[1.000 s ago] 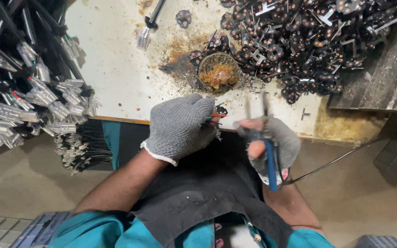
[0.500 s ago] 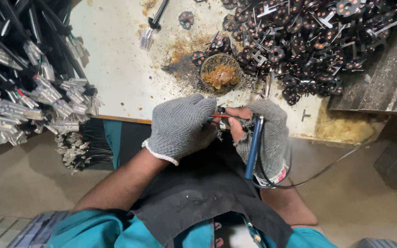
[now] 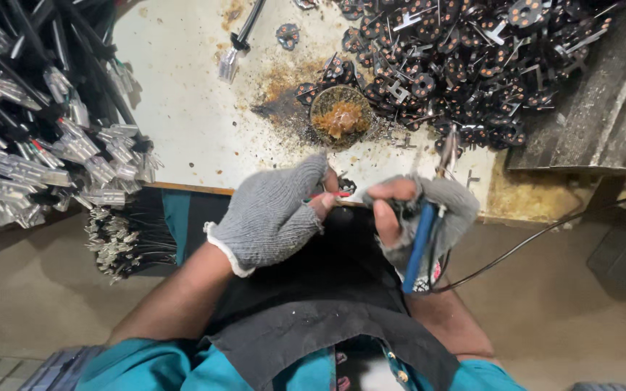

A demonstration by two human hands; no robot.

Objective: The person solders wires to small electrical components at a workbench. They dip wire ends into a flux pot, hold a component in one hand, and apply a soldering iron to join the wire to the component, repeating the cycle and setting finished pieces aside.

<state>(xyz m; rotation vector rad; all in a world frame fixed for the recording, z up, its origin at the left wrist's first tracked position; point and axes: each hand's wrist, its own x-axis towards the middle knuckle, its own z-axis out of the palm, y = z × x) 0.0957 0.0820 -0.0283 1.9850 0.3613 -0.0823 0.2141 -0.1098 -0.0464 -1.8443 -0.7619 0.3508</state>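
Observation:
My left hand wears a grey fingerless knit glove and pinches a small dark part with thin red wire at the bench's front edge. My right hand, gloved the same way, grips a blue-handled soldering iron with its metal tip pointing up toward the bench. The right fingertips also touch the small part, close against the left fingers. The iron's black cable trails off to the right.
A small round tin of brown paste sits on the stained white bench. Behind it lies a heap of dark round parts. Bundles of black cables with metal terminals fill the left side. A dark apron covers my lap.
The soldering iron has swung from lying across my lap to a more upright tilt. Both hands have drawn together on the small part at the bench edge.

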